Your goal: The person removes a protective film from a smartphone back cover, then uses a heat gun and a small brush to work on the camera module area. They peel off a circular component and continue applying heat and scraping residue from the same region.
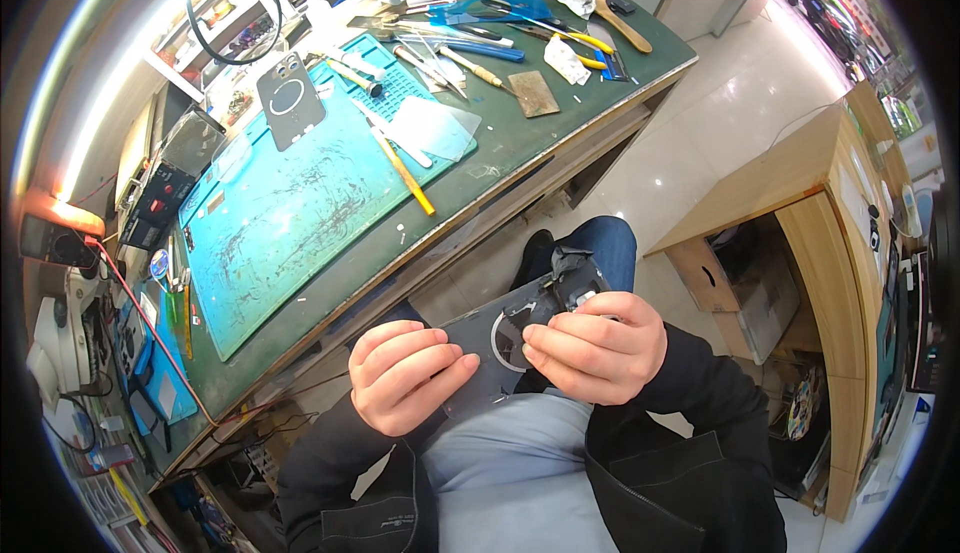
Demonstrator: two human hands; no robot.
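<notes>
Above my lap I hold a dark flat panel [468,330], shaped like a phone's back, with a pale ring on its face. My left hand [412,375] grips its left end, fingers curled over the face. My right hand [598,349] is closed at the right end, fingertips beside the ring. Crumpled black film [573,271] stands up from the upper right corner, just beyond the right fingers. Whether those fingers also pinch the film is hidden. A similar dark phone back [291,100] with a ring lies on the blue work mat [300,243].
On the green bench [640,73] are a yellow-handled tool [408,175], a clear sheet [435,128], a brown square plate [532,94] and several tweezers and pens. A black power unit [165,188] stands left. A wooden cabinet [760,173] rises at the right.
</notes>
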